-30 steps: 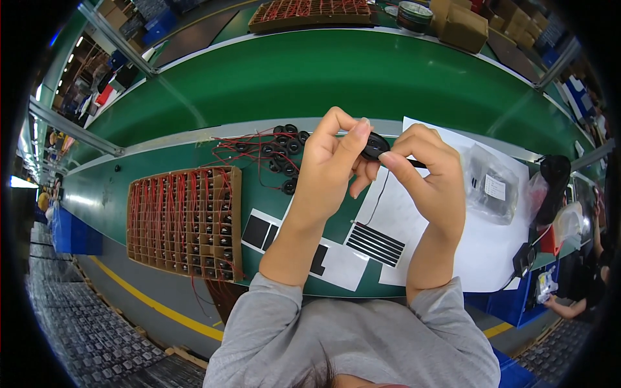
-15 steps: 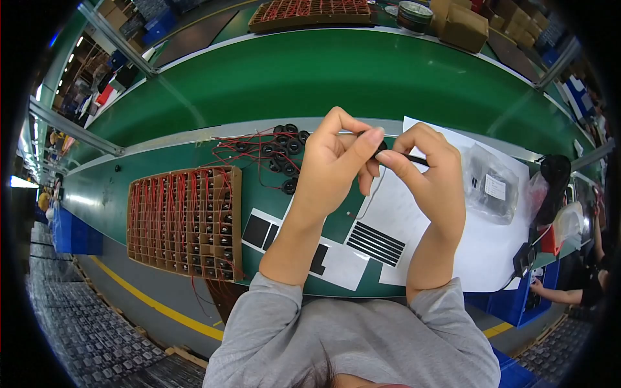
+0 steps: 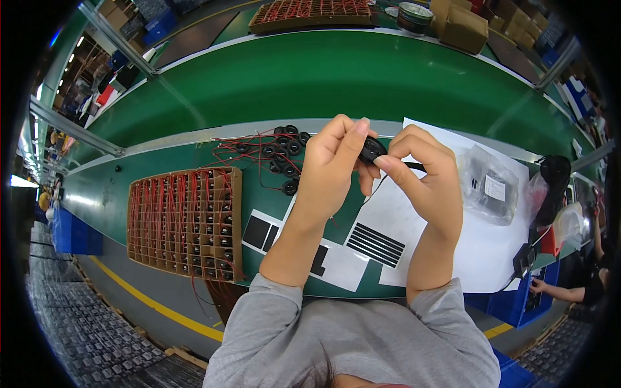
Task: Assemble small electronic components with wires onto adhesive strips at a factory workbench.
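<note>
Between the thumb and fingers of my left hand (image 3: 328,161) is a small round black speaker (image 3: 372,150), tilted with its broad side showing. A thin wire hangs below it. My right hand (image 3: 427,171) pinches a narrow black strip (image 3: 414,166), its thumb tip against the speaker's edge; the strip's free end sticks out to the right. Below the hands lies a white sheet with several black strips (image 3: 376,244). Left of my left hand, similar round speakers (image 3: 283,152) with red wires sit in a loose pile on the green table (image 3: 259,187).
A divided cardboard tray (image 3: 238,220) of wired black parts stands at left. White cards with black pieces (image 3: 349,268) lie near me. A clear plastic bag (image 3: 491,184) rests on white paper at right. Beyond runs a green conveyor (image 3: 310,77). A co-worker's hand (image 3: 538,286) shows far right.
The speaker has turned so that its broad side shows between my hands. My left thumb has shifted up, and the right hand's fingers have moved slightly along the speaker's edge.
</note>
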A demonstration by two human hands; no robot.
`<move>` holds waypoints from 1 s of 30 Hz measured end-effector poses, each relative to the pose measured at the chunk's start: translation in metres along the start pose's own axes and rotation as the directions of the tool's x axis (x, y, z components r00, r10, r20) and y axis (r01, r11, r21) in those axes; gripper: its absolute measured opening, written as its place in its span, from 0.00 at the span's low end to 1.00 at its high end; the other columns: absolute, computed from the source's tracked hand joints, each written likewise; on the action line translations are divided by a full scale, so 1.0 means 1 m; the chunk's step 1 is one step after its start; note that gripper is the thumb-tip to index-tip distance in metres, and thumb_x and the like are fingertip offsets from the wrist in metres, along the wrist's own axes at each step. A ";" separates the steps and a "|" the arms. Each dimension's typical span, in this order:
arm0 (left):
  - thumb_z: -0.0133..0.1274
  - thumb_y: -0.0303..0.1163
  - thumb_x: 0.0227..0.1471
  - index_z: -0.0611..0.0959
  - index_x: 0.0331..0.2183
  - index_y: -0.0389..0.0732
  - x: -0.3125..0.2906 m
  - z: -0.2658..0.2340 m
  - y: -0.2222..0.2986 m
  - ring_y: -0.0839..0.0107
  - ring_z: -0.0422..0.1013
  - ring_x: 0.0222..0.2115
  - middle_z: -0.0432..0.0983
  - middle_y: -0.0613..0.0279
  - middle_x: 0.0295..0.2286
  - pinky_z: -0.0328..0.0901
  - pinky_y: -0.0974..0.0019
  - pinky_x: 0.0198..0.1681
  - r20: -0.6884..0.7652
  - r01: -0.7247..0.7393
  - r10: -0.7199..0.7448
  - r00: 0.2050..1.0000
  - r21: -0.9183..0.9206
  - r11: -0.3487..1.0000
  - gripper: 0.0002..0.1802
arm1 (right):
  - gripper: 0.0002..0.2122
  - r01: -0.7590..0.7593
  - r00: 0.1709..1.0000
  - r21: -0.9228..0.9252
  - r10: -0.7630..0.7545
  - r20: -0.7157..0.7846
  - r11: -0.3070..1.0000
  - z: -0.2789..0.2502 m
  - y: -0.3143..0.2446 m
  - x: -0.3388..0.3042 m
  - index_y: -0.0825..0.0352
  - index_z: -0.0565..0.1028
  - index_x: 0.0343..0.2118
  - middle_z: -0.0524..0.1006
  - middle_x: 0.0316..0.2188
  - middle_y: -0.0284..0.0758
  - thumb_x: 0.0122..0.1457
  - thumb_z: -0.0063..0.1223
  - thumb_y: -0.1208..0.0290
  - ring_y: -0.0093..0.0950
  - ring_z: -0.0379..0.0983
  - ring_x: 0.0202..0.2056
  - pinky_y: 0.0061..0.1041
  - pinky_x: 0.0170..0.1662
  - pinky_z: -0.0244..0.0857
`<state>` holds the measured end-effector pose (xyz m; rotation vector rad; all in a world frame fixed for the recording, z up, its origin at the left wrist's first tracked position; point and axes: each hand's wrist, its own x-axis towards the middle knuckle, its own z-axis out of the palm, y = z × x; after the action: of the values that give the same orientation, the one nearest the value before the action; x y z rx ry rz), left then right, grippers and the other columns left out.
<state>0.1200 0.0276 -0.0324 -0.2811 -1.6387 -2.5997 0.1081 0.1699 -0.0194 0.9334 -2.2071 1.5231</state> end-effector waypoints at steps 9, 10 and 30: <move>0.49 0.33 0.48 0.69 0.26 0.34 -0.001 0.002 0.003 0.79 0.63 0.10 0.70 0.59 0.16 0.57 0.79 0.11 0.028 -0.042 0.038 0.999 0.138 0.990 0.11 | 0.07 -0.089 0.996 -0.058 0.087 -0.023 0.994 -0.004 0.001 0.000 0.68 0.70 0.17 0.68 0.16 0.32 0.42 0.57 0.72 0.24 0.63 0.21 0.21 0.26 0.56; 0.49 0.33 0.48 0.69 0.26 0.34 -0.001 0.001 0.002 0.79 0.63 0.10 0.70 0.59 0.16 0.57 0.79 0.11 0.027 -0.044 0.040 0.999 0.138 0.989 0.11 | 0.07 -0.087 0.996 -0.058 0.086 -0.021 0.995 -0.005 0.001 0.001 0.68 0.70 0.17 0.68 0.16 0.32 0.42 0.57 0.72 0.24 0.63 0.21 0.21 0.26 0.56; 0.46 0.33 0.50 0.64 0.27 0.37 -0.002 0.007 -0.003 0.78 0.61 0.07 0.67 0.57 0.13 0.54 0.78 0.09 0.038 0.004 -0.004 0.999 0.003 1.000 0.11 | 0.07 -0.167 0.986 0.188 0.169 0.006 0.968 -0.005 0.004 0.000 0.71 0.69 0.18 0.68 0.17 0.32 0.47 0.53 0.74 0.21 0.63 0.21 0.18 0.25 0.57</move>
<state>0.1225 0.0346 -0.0325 -0.3291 -1.6565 -2.6104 0.1050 0.1753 -0.0204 0.8053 -2.2141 1.8354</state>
